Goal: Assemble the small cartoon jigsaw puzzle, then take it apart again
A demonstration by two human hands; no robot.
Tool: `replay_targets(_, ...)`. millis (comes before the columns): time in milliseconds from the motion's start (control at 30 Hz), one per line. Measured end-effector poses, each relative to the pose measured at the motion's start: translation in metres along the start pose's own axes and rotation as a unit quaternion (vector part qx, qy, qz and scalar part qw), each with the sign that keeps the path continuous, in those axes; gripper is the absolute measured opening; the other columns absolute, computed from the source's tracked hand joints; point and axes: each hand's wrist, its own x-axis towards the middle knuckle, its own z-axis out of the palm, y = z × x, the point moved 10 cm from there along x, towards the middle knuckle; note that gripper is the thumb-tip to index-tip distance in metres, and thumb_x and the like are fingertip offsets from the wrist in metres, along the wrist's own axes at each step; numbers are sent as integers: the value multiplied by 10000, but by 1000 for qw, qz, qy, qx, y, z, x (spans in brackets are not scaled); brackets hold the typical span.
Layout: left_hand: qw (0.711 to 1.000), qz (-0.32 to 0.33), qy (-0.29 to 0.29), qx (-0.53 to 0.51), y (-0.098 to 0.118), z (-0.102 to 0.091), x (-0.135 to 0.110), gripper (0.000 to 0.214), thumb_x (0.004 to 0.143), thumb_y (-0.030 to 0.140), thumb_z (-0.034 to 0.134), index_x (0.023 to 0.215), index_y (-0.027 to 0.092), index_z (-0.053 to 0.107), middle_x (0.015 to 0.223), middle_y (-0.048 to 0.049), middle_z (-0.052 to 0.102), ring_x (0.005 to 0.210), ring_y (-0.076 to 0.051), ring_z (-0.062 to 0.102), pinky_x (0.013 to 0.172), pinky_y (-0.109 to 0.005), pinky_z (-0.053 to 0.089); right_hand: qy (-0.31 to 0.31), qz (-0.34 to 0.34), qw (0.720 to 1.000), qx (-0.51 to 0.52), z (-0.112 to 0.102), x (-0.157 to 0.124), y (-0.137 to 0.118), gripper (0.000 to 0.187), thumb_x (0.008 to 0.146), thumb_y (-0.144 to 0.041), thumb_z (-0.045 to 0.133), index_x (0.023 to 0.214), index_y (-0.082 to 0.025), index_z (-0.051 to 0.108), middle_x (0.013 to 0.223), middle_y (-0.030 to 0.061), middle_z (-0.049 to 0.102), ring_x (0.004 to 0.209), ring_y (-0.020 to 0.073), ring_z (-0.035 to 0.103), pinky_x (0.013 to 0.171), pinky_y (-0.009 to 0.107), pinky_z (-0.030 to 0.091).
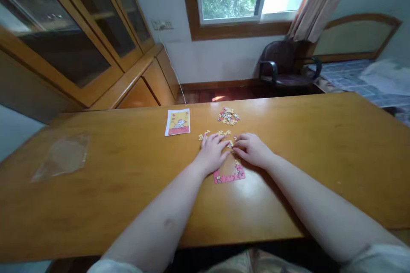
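A partly joined jigsaw puzzle (229, 178) lies on the wooden table, its pink bottom edge and part of a right side visible. My left hand (212, 152) rests flat just above its left part, fingers spread over and beside loose yellow pieces (202, 137). Opposite it, my right hand (251, 149) has its fingers curled, thumb and fingertips together at a small puzzle piece (232, 150) by the puzzle's upper right. More yellow pieces (224, 132) are scattered just beyond the fingertips. Part of the puzzle is hidden under my left hand.
Farther back is a heap of mixed puzzle pieces (228, 116). To its left lies a reference picture (178, 122) of a white animal on yellow and pink. A clear plastic bag (65, 153) lies at the table's left. Beyond the table stands a dark armchair (283, 66).
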Motion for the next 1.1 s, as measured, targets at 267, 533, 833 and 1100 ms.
replay_targets(267,1000,-5,9,-12,1,-4,-1,337,870,358,541,1194,283,597,1350,-58,520,1281,-283,378,1114,-611,123,10,-5,1000,10,2,-1,3,174,866,-287,577,825,-203,723,875,58,654,856,184,576,825,330,404)
replay_targets(533,998,2,58,-25,3,-15,-3,215,858,263,549,1027,285,680,1274,-21,582,1249,-252,412,1125,-570,159,7,8,1000,8,0,-1,4,177,859,-284,575,875,-200,729,883,67,646,864,192,578,826,335,415)
replay_targets(833,998,-4,54,-25,1,-13,-2,218,858,265,547,1020,291,691,1255,-24,593,1245,-261,414,1122,-584,156,5,25,1000,6,2,-1,9,177,850,-272,576,908,-218,735,911,68,650,879,198,583,851,348,419)
replay_targets(1100,999,-9,44,-18,1,-12,-2,233,855,271,548,1040,293,687,1247,-31,594,1246,-269,413,1117,-591,169,12,18,1000,5,1,-1,9,185,847,-243,565,900,-216,740,886,70,649,852,191,587,822,328,430)
